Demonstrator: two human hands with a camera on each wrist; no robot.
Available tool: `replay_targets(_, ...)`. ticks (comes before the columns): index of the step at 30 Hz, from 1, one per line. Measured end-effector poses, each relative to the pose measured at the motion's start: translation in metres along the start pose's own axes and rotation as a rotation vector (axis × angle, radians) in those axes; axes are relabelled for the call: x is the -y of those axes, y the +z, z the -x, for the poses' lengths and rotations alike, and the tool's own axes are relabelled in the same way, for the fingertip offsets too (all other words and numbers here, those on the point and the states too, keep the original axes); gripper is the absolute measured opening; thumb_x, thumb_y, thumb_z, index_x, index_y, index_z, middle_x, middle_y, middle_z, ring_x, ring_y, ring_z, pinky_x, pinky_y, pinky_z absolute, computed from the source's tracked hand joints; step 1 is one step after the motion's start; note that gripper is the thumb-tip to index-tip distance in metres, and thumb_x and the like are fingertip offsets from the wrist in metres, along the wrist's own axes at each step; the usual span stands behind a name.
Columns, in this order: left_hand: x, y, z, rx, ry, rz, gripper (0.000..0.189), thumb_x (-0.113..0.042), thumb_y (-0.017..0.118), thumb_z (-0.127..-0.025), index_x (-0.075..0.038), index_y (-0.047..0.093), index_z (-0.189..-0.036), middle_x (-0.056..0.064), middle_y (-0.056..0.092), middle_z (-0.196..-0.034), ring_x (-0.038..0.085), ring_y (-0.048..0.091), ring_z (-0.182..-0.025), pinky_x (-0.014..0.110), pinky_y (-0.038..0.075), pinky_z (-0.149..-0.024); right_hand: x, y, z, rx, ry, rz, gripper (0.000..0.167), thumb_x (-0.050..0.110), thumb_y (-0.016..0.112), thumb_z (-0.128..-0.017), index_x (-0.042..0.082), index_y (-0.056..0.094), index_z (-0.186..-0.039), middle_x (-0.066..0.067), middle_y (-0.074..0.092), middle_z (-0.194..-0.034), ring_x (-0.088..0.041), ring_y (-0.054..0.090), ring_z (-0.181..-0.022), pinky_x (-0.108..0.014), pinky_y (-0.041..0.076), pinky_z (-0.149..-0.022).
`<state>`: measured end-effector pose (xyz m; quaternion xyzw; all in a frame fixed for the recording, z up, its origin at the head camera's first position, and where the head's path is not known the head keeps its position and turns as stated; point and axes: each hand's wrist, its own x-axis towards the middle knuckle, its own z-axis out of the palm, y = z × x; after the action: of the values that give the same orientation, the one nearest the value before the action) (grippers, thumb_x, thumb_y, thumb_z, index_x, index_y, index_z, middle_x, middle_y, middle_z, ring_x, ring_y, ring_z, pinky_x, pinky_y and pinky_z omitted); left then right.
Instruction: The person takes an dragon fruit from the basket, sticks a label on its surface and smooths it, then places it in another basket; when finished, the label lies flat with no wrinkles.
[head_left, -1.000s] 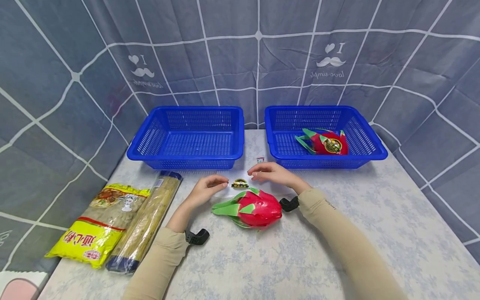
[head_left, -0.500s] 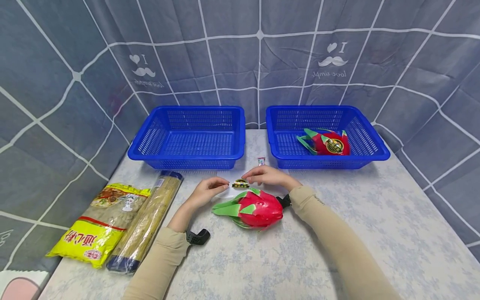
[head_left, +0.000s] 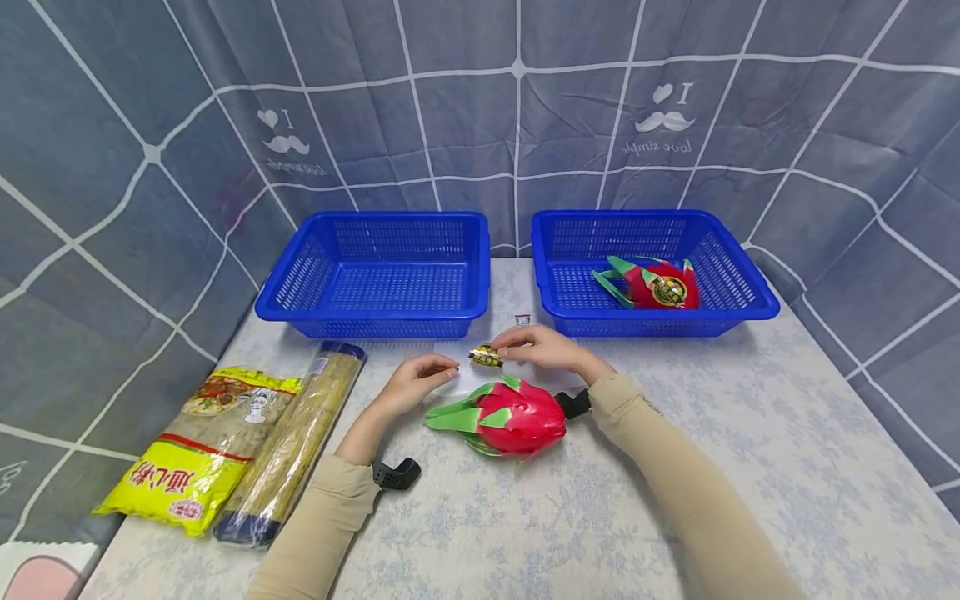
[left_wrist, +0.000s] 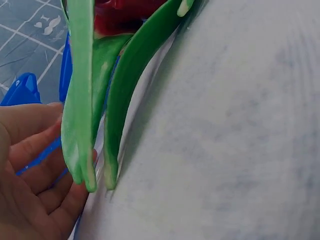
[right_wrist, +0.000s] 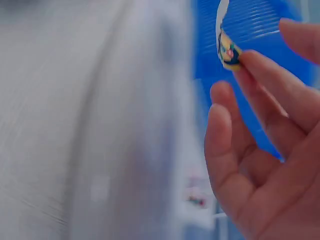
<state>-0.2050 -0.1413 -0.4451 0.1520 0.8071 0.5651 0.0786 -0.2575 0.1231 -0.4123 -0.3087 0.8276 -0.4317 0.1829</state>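
Note:
In the head view my right hand (head_left: 543,346) holds a small gold and black sticker (head_left: 486,356) at its fingertips, behind the dragon fruit. The right wrist view shows the sticker (right_wrist: 229,52) curled at the tip of one finger, with another finger just beneath. My left hand (head_left: 412,381) stays to the left, fingers loosely bent and holding nothing. Between the forearms lies a red dragon fruit (head_left: 525,421), green leaves pointing left. In the left wrist view those leaves (left_wrist: 80,100) overlap my left hand (left_wrist: 40,175). Part of a white sheet (head_left: 461,385) shows behind the fruit.
Two blue baskets stand at the back. The right basket (head_left: 637,315) holds a labelled dragon fruit (head_left: 660,285); the left basket (head_left: 375,315) holds nothing. A yellow food bag (head_left: 198,450) and a long noodle pack (head_left: 296,442) lie left. A small packet (head_left: 522,319) sits between the baskets.
My right hand has reached left to the sticker and now holds it, turned and shifted slightly back and right. The left hand and the dragon fruit have stayed in place.

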Motion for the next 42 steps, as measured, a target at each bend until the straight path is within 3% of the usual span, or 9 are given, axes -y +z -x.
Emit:
replay_targets(4,-0.012,0.003,0.003,-0.036,0.055,-0.045,0.028,-0.017,0.062,-0.092,0.004,0.065,-0.110,0.014,0.066,-0.107,0.025,0.060,-0.100,0.036,0.047,-0.087,0.017,-0.008,0.023,-0.139,-0.056,-0.020,0.026,0.016,0.062,-0.091,0.004,0.067,-0.114,-0.011,0.062,-0.116,-0.022,0.058,-0.103,-0.033,0.050,-0.082)
replay_targets(10,-0.039,0.016,0.012,-0.049,0.243,-0.067,0.024,-0.014,0.064,-0.090,0.001,0.066,-0.109,0.016,0.065,-0.108,0.029,0.058,-0.103,0.045,0.046,-0.088,0.040,-0.007,0.061,-0.312,-0.124,-0.086,0.018,0.008,0.070,-0.084,0.001,0.069,-0.101,-0.010,0.066,-0.099,-0.016,0.061,-0.086,-0.027,0.052,-0.073)
replay_targets(13,-0.049,0.025,0.017,-0.018,0.325,-0.051,0.027,-0.012,0.067,-0.087,-0.002,0.065,-0.112,0.013,0.063,-0.114,0.026,0.055,-0.110,0.046,0.045,-0.092,0.049,-0.001,0.079,-0.340,-0.079,-0.154,0.015,0.006,0.073,-0.081,0.000,0.068,-0.093,-0.009,0.066,-0.088,-0.015,0.061,-0.074,-0.025,0.052,-0.065)
replay_targets(17,-0.061,0.035,0.024,0.081,0.393,-0.039,0.036,-0.005,0.071,-0.083,-0.002,0.062,-0.118,0.011,0.058,-0.123,0.022,0.050,-0.118,0.044,0.042,-0.096,0.050,0.012,0.097,-0.345,-0.035,-0.231,0.015,0.003,0.074,-0.079,-0.001,0.063,-0.088,-0.009,0.064,-0.082,-0.015,0.060,-0.067,-0.025,0.052,-0.061)
replay_targets(22,-0.079,0.040,0.033,0.212,0.382,-0.032,0.045,-0.001,0.074,-0.077,0.002,0.059,-0.120,0.017,0.055,-0.126,0.028,0.047,-0.121,0.048,0.038,-0.100,0.046,0.028,0.108,-0.354,-0.075,-0.271,0.015,0.001,0.075,-0.078,-0.001,0.062,-0.084,-0.006,0.064,-0.081,-0.013,0.059,-0.065,-0.024,0.051,-0.058)
replay_targets(26,-0.086,0.040,0.035,0.265,0.330,-0.045,0.048,-0.002,0.076,-0.076,0.002,0.059,-0.120,0.015,0.057,-0.124,0.026,0.048,-0.118,0.047,0.040,-0.098,0.042,0.038,0.111,-0.382,-0.116,-0.255,0.014,0.001,0.075,-0.078,0.001,0.062,-0.083,-0.003,0.064,-0.081,-0.012,0.058,-0.064,-0.024,0.050,-0.057)
replay_targets(33,-0.087,0.041,0.035,0.270,0.297,-0.042,0.050,-0.004,0.078,-0.075,0.001,0.059,-0.121,0.012,0.057,-0.124,0.023,0.049,-0.117,0.044,0.042,-0.096,0.038,0.045,0.111,-0.445,-0.149,-0.188,0.013,0.003,0.075,-0.078,0.006,0.063,-0.081,0.000,0.065,-0.080,-0.012,0.054,-0.063,-0.025,0.047,-0.057)
replay_targets(42,-0.086,0.042,0.035,0.270,0.311,-0.041,0.050,-0.004,0.078,-0.075,0.001,0.059,-0.121,0.013,0.057,-0.124,0.025,0.049,-0.118,0.044,0.043,-0.095,0.045,0.051,0.110,-0.497,-0.163,-0.128,0.014,-0.002,0.074,-0.077,0.007,0.064,-0.079,-0.003,0.064,-0.077,-0.009,0.049,-0.061,-0.022,0.042,-0.055)
